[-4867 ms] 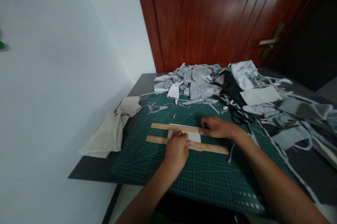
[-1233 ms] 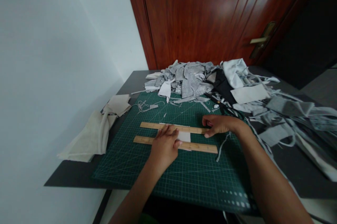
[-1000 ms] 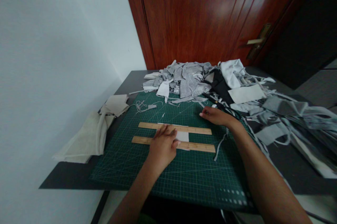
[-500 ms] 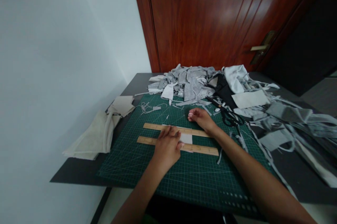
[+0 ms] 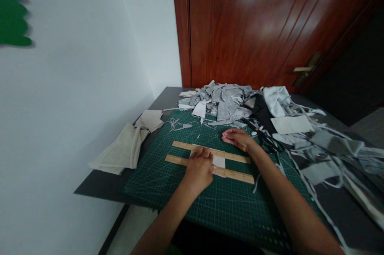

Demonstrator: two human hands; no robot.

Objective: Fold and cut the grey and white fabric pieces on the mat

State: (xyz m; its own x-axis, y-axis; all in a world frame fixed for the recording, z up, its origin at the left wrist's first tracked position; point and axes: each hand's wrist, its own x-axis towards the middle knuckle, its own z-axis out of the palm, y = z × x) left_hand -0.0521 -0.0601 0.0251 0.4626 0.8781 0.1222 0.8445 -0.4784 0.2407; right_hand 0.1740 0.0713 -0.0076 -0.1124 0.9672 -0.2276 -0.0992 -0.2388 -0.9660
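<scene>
My left hand (image 5: 200, 169) rests palm down over two wooden rulers and a small white cloth piece (image 5: 219, 162). Its fingers are bent and close together, and what lies under the fingertips is hidden. The far ruler (image 5: 232, 156) crosses the cloth's upper part, and the near ruler (image 5: 237, 176) crosses its lower edge, roughly parallel. To the right, my right hand (image 5: 238, 139) hovers above the mat beyond the far ruler. Its fingers and thumb are pinched together; anything between them is too small to make out.
Under the rulers lies a green cutting mat (image 5: 216, 203). Grey cloth scraps (image 5: 225, 103) are heaped at the back. Black scissors (image 5: 267, 141) lie beyond my right wrist. Folded cream cloth (image 5: 123, 151) sits at the left, and grey strips (image 5: 324, 173) cover the right side.
My left hand's fingers, flatter and more spread before, are now bent and drawn together. My right hand stays pinched near the same spot. The whole view has shifted, bringing a green wall shape in.
</scene>
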